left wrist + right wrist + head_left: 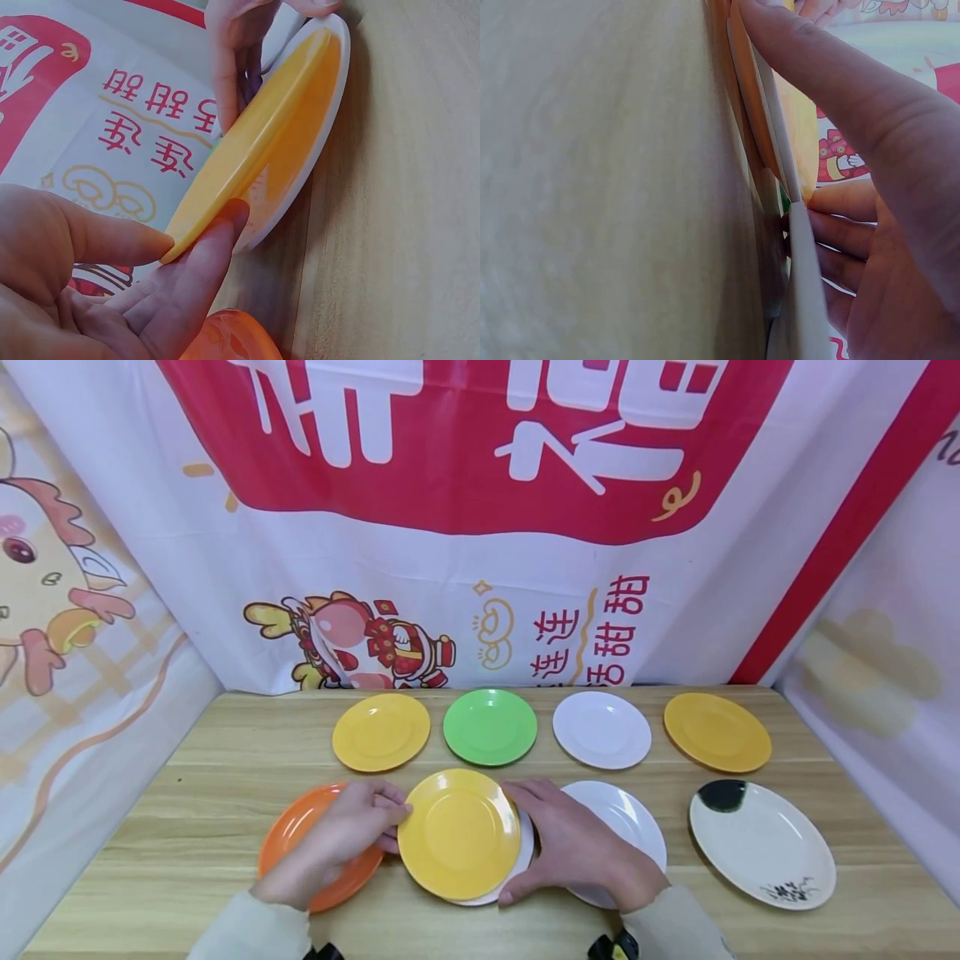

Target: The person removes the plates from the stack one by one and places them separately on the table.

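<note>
My left hand [348,831] pinches the left rim of a yellow plate [459,835] between thumb and fingers. In the left wrist view, the yellow plate [232,165] tilts above a white plate [341,64], with a gap between them on the near side. In the head view, only a crescent of this white plate [525,852] shows on the right. My right hand [573,839] curls round the right side of both plates, its thumb at the white rim and its fingers at the far edge. An orange plate [348,889] lies partly under my left hand.
Behind stand a yellow plate [381,732], a green plate [491,727], a white plate [602,730] and another yellow plate [717,732] in a row. A second white plate [633,818] lies beneath my right wrist. At right is a cream oval plate [761,843] with a black patch.
</note>
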The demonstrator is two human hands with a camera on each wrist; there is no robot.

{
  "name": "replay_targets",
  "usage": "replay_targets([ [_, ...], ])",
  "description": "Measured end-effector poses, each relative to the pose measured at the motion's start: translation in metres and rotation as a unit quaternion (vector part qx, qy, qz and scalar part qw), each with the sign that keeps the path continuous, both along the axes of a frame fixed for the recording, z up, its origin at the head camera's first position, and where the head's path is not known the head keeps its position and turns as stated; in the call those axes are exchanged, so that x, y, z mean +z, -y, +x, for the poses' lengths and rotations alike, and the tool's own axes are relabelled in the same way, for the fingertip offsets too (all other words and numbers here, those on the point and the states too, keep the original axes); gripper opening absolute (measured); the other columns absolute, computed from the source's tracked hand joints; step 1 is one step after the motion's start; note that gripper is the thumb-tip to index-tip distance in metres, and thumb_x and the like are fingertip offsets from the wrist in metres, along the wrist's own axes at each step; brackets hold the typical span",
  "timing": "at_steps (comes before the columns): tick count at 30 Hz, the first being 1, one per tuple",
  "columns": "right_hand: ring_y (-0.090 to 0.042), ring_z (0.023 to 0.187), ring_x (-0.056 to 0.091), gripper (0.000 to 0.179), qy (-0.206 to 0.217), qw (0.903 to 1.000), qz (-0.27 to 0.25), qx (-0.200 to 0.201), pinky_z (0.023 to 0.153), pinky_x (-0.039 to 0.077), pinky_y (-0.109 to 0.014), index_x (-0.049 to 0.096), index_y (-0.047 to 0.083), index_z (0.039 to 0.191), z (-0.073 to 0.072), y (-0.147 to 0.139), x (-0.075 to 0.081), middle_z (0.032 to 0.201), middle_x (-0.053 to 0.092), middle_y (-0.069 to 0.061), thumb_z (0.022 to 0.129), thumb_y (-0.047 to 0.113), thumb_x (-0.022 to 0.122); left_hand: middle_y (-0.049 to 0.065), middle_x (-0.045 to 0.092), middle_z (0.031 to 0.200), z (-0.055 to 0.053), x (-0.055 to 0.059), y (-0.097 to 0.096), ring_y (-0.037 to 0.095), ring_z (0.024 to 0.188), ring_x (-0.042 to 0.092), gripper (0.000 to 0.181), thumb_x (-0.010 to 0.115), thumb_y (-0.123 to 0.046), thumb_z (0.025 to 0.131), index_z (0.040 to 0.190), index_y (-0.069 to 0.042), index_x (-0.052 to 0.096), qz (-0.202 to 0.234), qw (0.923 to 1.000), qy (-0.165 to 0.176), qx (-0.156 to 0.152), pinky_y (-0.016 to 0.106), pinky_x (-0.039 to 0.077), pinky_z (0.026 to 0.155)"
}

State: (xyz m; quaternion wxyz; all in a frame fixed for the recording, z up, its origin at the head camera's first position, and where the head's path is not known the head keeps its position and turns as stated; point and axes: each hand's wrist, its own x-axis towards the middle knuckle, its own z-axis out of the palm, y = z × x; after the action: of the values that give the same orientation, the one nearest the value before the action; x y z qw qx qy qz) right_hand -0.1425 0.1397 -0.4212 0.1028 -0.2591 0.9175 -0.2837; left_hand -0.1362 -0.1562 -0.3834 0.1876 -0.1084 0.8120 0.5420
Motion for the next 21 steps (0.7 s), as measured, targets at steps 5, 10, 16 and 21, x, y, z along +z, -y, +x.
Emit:
replay_targets([
  [5,-0.014,0.147,0.048,0.128,-0.002,1.0000,0.000,0.002,0.125,0.046,-0.047,0.046,0.028,0.163,0.000,0.000,0.000,0.158,0.054,0.010,0.055,0.074,0.098,0.016,0.071,0.100,-0.001,-0.006,0.005,0.020,0.078,0.072,0.020,0.064,-0.007,0.105,0.119,0.007,0.064,0.032,0.9995,-0.002,0.005,0.035,0.067,0.073],
  [10,-0.016,0.148,0.048,0.129,-0.005,1.0000,0.006,0.003,0.125,0.045,-0.048,0.047,0.023,0.163,0.000,-0.001,-0.001,0.159,0.054,0.007,0.056,0.074,0.097,0.015,0.077,0.110,-0.002,-0.015,0.012,0.021,0.081,0.076,0.029,0.066,-0.008,0.105,0.128,0.009,0.064,0.063,0.9979,-0.002,0.012,0.036,0.068,0.076],
  [16,-0.017,0.148,0.048,0.130,-0.002,0.9999,0.013,0.001,0.126,0.045,-0.047,0.046,0.022,0.164,0.000,0.000,0.000,0.160,0.053,0.006,0.056,0.074,0.097,0.020,0.079,0.118,-0.003,-0.020,0.018,0.022,0.085,0.079,0.035,0.066,-0.008,0.105,0.135,0.010,0.063,0.080,0.9967,0.000,0.014,0.038,0.069,0.078],
  [21,-0.018,0.148,0.048,0.129,-0.006,1.0000,0.006,0.001,0.125,0.045,-0.049,0.047,0.021,0.163,0.001,-0.001,-0.001,0.159,0.054,0.004,0.056,0.074,0.097,0.018,0.080,0.114,-0.002,-0.022,0.020,0.022,0.084,0.079,0.038,0.066,-0.008,0.105,0.137,0.012,0.062,0.087,0.9962,-0.001,0.005,0.038,0.069,0.078],
])
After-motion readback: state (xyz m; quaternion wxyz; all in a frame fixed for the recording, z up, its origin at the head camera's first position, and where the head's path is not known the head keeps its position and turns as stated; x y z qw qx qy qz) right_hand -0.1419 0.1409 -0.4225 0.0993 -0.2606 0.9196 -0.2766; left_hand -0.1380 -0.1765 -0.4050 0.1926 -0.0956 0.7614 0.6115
